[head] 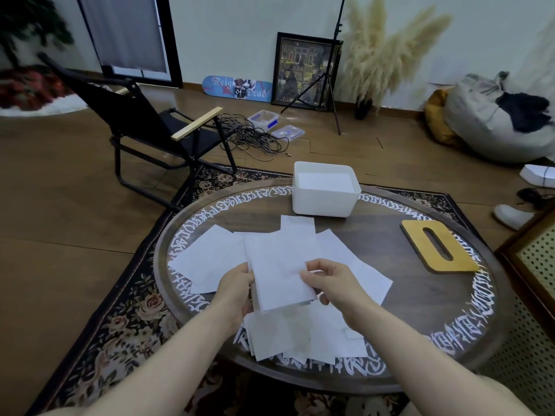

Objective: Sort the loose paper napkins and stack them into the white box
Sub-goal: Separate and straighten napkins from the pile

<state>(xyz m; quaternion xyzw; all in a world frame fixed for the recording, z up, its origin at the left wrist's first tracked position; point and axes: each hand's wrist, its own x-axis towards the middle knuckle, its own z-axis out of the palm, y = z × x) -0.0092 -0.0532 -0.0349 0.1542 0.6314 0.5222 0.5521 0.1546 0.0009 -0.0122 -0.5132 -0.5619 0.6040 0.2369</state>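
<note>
Several loose white paper napkins (210,259) lie spread over the round dark table (375,235), with more near its front edge. I hold a small stack of napkins (279,271) above them. My left hand (235,288) grips the stack's left edge and my right hand (327,283) pinches its right edge. The white box (322,202) stands at the table's far side, with white napkins lying flat inside it.
A wooden lid with an oval slot (438,250) lies at the table's right. A black folding chair (144,124) stands on the floor to the far left. A tripod (327,79), cables and plastic containers are beyond the table. A rattan cabinet (534,265) is at the right.
</note>
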